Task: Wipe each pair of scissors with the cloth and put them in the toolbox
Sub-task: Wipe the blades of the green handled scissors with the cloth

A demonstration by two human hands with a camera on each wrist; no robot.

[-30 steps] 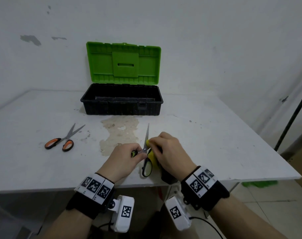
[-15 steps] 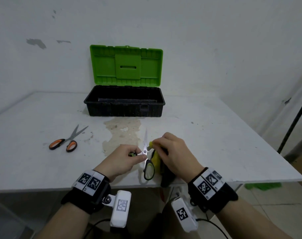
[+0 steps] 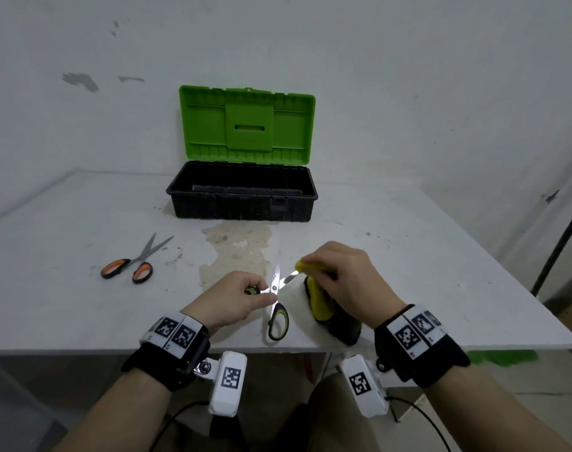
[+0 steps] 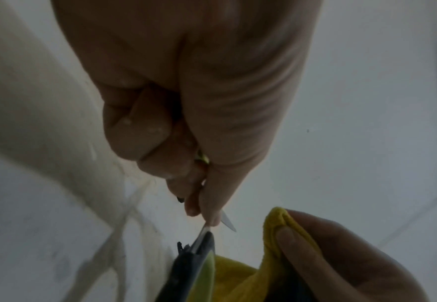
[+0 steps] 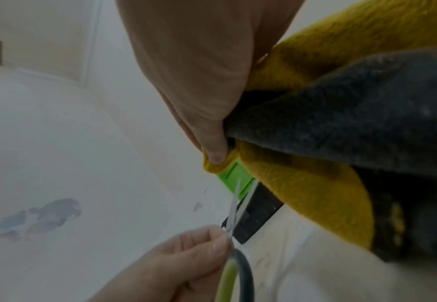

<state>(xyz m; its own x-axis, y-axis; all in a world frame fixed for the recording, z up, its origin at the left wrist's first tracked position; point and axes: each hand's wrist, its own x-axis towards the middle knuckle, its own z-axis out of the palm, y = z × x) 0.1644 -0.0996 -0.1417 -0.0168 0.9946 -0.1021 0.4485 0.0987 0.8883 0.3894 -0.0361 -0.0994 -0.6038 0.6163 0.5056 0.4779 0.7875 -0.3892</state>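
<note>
The green-handled scissors (image 3: pixel 277 300) sit between the two hands near the front edge of the table (image 3: pixel 441 272), blades parted in a narrow V. One blade points away toward the toolbox, the other angles right toward the cloth. The left hand (image 3: pixel 235 298) grips them from the left, its fingers curled round one handle loop and its thumb and forefinger pinching close by the pivot; the other loop hangs free toward the table's front edge. In the left wrist view the fingertips (image 4: pixel 206 212) close on the metal just above the dark handle.

The cloth (image 3: pixel 320 298) — yellow on one side, dark grey on the other — is bunched in the right hand (image 3: pixel 346 282), just to the right of the scissors. Its thumb and fingers pinch a yellow fold at the tip of the right-pointing blade, while the rest of the cloth trails down under the palm to the table.

A second pair, the orange-handled scissors (image 3: pixel 131 265), lies flat on the table well to the left, blades slightly parted, nothing touching it. The toolbox (image 3: pixel 242 203) stands at the back against the wall — black base, green lid (image 3: pixel 247 125) upright. A pale brown stain (image 3: pixel 239 249) spreads on the table between the box and the hands.
</note>
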